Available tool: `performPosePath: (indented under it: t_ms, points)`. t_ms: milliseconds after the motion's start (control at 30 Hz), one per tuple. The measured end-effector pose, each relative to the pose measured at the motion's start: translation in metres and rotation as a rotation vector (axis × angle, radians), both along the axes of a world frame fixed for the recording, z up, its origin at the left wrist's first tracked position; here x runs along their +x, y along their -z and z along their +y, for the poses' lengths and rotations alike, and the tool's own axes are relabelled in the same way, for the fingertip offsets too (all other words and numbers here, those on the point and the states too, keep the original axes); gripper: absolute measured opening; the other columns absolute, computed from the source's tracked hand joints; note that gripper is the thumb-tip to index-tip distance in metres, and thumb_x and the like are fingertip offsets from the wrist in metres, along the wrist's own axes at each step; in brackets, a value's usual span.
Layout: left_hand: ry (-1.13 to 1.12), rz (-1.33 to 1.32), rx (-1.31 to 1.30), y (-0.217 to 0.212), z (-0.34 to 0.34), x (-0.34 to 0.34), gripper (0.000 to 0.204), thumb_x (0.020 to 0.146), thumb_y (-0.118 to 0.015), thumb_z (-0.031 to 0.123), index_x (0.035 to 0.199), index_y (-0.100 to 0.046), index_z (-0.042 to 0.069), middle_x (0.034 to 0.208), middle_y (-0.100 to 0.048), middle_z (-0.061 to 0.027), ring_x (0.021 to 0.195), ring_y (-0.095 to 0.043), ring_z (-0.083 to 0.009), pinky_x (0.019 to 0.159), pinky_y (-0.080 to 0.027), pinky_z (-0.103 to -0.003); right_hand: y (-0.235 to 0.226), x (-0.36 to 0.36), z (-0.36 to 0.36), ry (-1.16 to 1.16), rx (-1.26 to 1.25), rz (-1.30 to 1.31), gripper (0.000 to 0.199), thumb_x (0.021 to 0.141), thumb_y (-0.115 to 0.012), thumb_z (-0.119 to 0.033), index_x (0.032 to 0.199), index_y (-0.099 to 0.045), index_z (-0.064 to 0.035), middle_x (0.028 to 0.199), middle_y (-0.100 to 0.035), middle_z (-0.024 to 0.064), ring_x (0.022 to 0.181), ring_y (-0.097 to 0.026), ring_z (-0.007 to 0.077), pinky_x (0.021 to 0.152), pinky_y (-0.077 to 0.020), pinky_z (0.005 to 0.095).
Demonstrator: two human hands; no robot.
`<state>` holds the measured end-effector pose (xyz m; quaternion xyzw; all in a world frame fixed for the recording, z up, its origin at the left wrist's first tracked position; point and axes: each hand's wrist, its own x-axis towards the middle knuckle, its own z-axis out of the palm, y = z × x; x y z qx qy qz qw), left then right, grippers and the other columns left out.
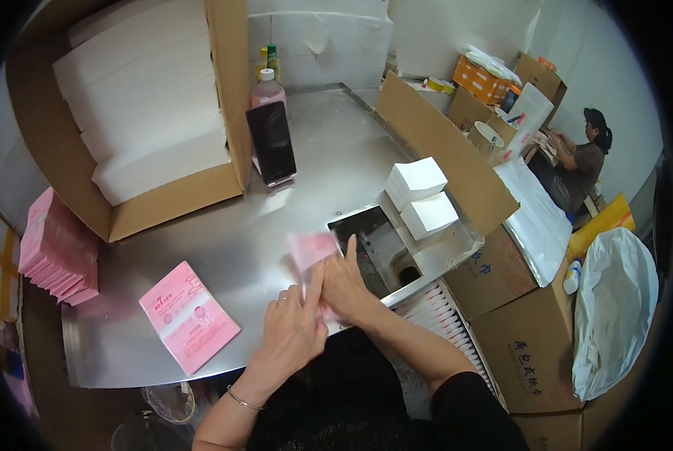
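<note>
While the left hand and right hand crowd one thin pink piece, creasing looks like the main risk

Pink piece sits just above the bench's near edge, left of the metal-framed opening; motion blur hides its exact shape. Left hand: fingers partly curled, index stretched out against the right hand. Right hand: half open, laid over the piece's lower part. Contact is hidden, so can't tell how firmly either hand grips.

Likely faults: uneven finger pressure could fold or tear the piece, as it looks flimsy. A loose hold so near the opening could drop it in; a slip toward the body could send it off the edge.

Next out: two white paper stacks stand on the ledge beyond the opening. A bump from the right hand or wrist could topple them. Flat pink stack lies left of the left hand on bare metal; a forearm brush could fan it out.

Further: phone stands tilted near a bottle; a knock could tip it. Big carton of white stacks is well apart, low risk.
</note>
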<state>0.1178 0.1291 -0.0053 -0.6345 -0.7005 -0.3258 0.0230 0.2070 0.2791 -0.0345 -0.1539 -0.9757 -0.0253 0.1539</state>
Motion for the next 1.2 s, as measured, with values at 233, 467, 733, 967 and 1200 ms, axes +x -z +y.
performPosePath:
  t_ms: [233, 467, 733, 967, 1200]
  points:
    - [0.066, 0.034, -0.108, -0.011, -0.049, -0.008, 0.051, 0.073, -0.073, 0.007, 0.123, -0.065, 0.008, 0.097, -0.055, -0.013, 0.095, -0.053, -0.0316, 0.077, -0.041, -0.045, 0.026, 0.04, 0.074, 0.385, -0.311, 0.034, 0.018, 0.088, -0.061, -0.014, 0.099, -0.067, -0.001, 0.086, -0.069, 0.0222, 0.082, -0.068, 0.0415, 0.079, -0.056, 0.0515]
    - [-0.555, 0.175, 0.102, -0.028, -0.106, -0.064, 0.033, 0.068, -0.065, 0.003, 0.1, -0.06, 0.006, 0.108, -0.055, -0.0168, 0.106, -0.051, -0.0377, 0.098, -0.038, -0.048, -0.039, 0.081, 0.078, 0.455, 0.298, 0.414, 0.021, 0.089, -0.065, -0.009, 0.109, -0.066, -0.0039, 0.092, -0.065, 0.0115, 0.093, -0.063, 0.0323, 0.081, -0.0465, 0.0488]
    - [-0.383, 0.048, -0.078, -0.032, -0.095, -0.069, 0.019, 0.087, -0.06, 0.002, 0.105, -0.062, 0.004, 0.095, -0.058, -0.0138, 0.098, -0.055, -0.035, 0.107, -0.032, -0.054, -0.026, 0.1, 0.12, 0.584, 0.174, 0.439, 0.014, 0.09, -0.062, -0.009, 0.098, -0.071, 0.0003, 0.09, -0.063, 0.0154, 0.093, -0.059, 0.034, 0.082, -0.0454, 0.0451]
    - [0.161, -0.076, 0.029, 0.01, 0.004, 0.01, 0.037, 0.076, -0.068, -0.002, 0.112, -0.059, -0.002, 0.112, -0.057, -0.0226, 0.102, -0.057, -0.0395, 0.088, -0.047, -0.045, -0.011, 0.096, 0.107, 0.276, 0.13, 0.56, 0.041, 0.081, -0.059, 0.003, 0.122, -0.062, 0.004, 0.115, -0.066, 0.0215, 0.104, -0.063, 0.0408, 0.087, -0.0501, 0.0494]
    - [-0.152, 0.105, -0.048, 0.014, -0.004, -0.012, 0.073, 0.066, -0.079, 0.038, 0.127, -0.06, 0.004, 0.147, -0.044, -0.0284, 0.133, -0.045, -0.0459, 0.093, -0.04, -0.052, 0.012, 0.037, -0.021, -0.171, 0.011, 0.272, 0.032, 0.083, -0.062, -0.015, 0.111, -0.069, -0.0023, 0.102, -0.062, 0.0156, 0.103, -0.064, 0.0306, 0.107, -0.0356, 0.0684]
